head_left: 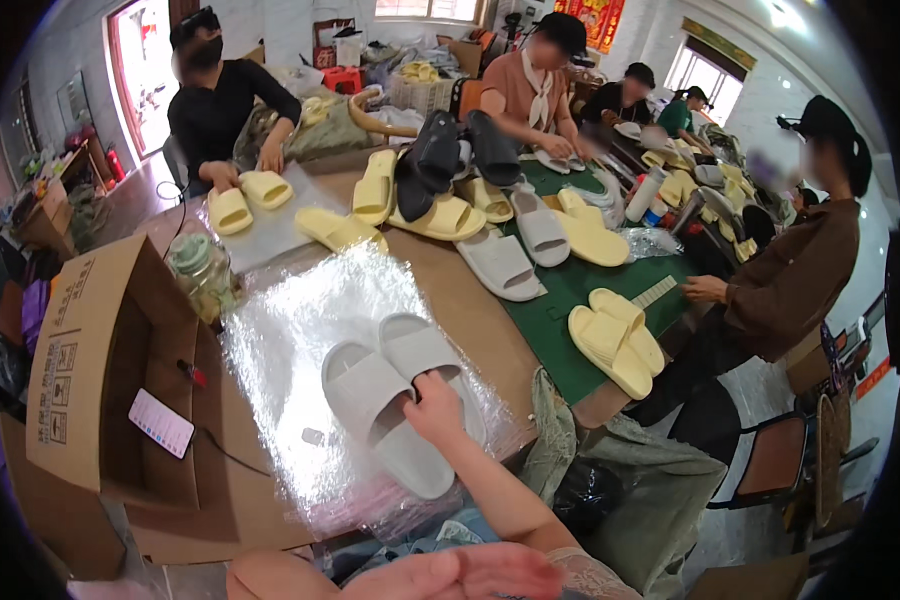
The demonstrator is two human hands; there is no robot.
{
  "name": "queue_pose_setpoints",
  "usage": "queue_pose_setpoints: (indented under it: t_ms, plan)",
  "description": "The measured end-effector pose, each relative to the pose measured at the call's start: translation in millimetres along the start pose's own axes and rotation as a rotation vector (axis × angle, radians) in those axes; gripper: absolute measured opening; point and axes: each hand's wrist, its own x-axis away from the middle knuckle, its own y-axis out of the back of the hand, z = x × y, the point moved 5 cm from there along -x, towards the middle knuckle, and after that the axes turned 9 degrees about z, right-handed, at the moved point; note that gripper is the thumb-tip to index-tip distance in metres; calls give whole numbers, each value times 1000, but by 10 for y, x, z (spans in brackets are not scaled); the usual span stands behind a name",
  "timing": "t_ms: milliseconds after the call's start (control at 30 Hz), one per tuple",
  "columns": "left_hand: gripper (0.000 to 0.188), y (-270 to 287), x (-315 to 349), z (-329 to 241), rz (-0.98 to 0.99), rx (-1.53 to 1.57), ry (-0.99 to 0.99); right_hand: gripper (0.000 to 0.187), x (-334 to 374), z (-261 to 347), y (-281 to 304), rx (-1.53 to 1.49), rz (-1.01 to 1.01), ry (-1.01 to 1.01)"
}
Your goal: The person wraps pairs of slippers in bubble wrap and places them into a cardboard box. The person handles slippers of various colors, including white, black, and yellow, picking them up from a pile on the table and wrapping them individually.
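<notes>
A pair of grey slide slippers [370,390] lies side by side, toes away from me, on a stack of shiny clear plastic bags [280,330]. My right hand [436,408] grips the pair where the two slippers meet, its fingers partly hidden inside the foot openings. My left hand [450,573] is held close to my body at the lower edge, fingers stretched out and pointing right, with nothing in it. A small clear piece [313,436] lies on the bags left of the slippers.
An open cardboard box [90,350] with a phone [162,423] on it stands left, beside a glass jar [200,270]. Yellow, grey and black slippers [435,215] pile up at the far side. Co-workers sit around the table; a yellow pair [618,342] lies on a green mat [550,330].
</notes>
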Motion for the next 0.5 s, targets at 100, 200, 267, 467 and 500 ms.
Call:
queue_pose_setpoints:
  t_ms: [100,200,267,467,500]
  plan:
    - [71,-193,-54,-22,107,22,94,27,-20,-7,-7,-20,-37,16]
    - [73,-416,-71,-49,59,-43,51,27,-21,-22,-8,-22,-43,26]
    - [73,-496,-84,-57,70,-14,59,27,-23,-6,-2,-39,-53,45]
    - [73,-502,-102,-82,76,12,91,27,-31,14,7,-32,-23,25]
    - [73,-498,-102,-73,76,10,96,27,-23,20,10,-34,-30,9]
